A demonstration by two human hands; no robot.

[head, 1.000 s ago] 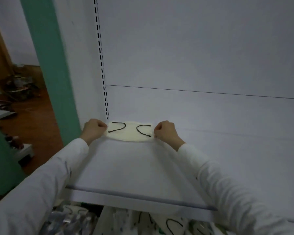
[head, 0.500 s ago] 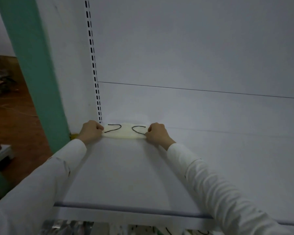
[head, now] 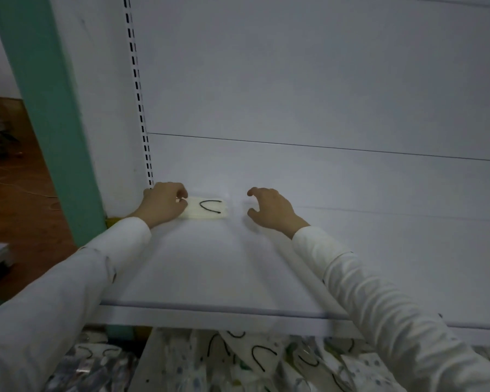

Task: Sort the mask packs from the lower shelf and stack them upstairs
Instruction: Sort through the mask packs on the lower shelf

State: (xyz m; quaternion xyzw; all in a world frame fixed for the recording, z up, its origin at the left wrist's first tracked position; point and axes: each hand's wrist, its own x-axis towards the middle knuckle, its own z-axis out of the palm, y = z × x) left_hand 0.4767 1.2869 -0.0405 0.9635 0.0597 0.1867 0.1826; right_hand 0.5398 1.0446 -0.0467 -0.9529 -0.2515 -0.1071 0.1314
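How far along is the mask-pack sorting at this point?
Done: one cream mask pack lies at the back-left corner of the upper shelf. In hand: the left hand grips its left end; the right hand is open beside it, not touching. Left: many patterned packs lie jumbled underneath, so most of the job remains.
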